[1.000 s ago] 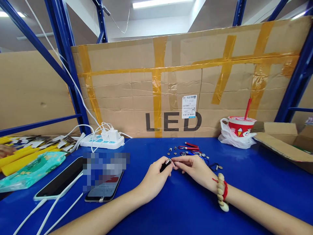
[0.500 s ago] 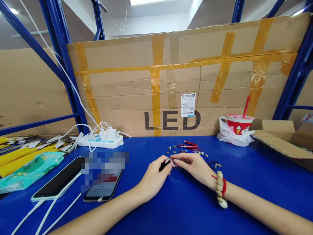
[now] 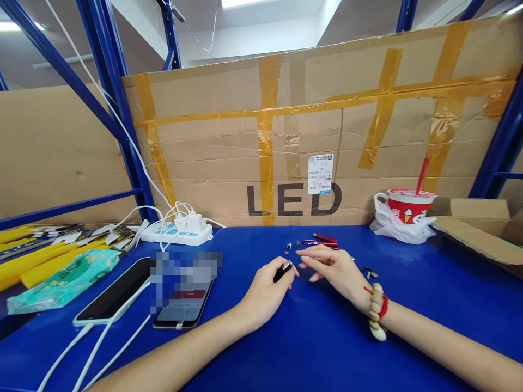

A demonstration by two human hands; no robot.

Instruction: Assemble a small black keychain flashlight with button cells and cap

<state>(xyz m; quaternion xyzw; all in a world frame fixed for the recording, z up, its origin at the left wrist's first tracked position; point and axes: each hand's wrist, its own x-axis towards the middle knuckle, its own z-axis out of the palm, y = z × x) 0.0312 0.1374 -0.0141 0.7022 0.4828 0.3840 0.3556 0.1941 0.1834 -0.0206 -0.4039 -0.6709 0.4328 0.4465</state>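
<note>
My left hand [image 3: 267, 288] grips a small black cylinder with a silver end [image 3: 283, 270], a tiny torch-like part, just above the blue table [image 3: 310, 337]. My right hand [image 3: 333, 268] hovers right beside it with fingers spread and nothing visibly in them; a bead bracelet with a red cord [image 3: 378, 313] is on that wrist. Behind the hands lie several small silver button cells [image 3: 291, 246] and red pen-like sticks [image 3: 322, 239].
Two phones [image 3: 118, 291] [image 3: 183, 307] with white cables lie at the left, beside a teal tissue pack [image 3: 65, 277] and yellow packets. A white power strip [image 3: 180, 231] sits at the back left. A red cup in a plastic bag [image 3: 406, 215] and an open carton [image 3: 478, 234] stand right. A taped cardboard wall [image 3: 286, 136] closes the back.
My right hand's fingertips have drawn away from the black cylinder's silver end and lifted slightly. The left hand keeps hold of the cylinder. The camera shifted a little.
</note>
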